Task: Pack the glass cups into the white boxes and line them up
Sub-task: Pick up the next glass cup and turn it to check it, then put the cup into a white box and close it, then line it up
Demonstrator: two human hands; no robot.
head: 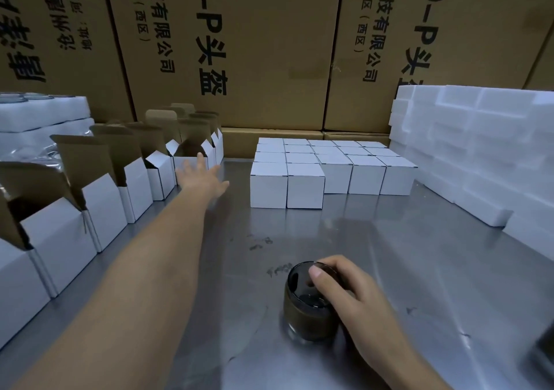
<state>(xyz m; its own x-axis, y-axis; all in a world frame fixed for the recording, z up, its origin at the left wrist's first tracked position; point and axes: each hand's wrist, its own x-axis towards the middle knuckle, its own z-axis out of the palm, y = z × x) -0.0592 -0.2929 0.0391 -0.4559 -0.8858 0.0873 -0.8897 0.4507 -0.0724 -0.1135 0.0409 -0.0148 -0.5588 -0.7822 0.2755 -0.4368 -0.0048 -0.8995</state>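
Note:
A dark tinted glass cup stands upright on the steel table near the front. My right hand grips it from the right, with the thumb over its rim. My left hand is stretched far forward with straight, spread fingers, right in front of an open white box near the far end of the left row. That row of open white boxes with raised brown flaps runs along the left side. A block of closed white boxes stands lined up at the back centre.
White foam blocks are stacked along the right side. More foam and plastic wrap lie at the back left. Large brown cartons form a wall behind. The steel table stretches between the rows.

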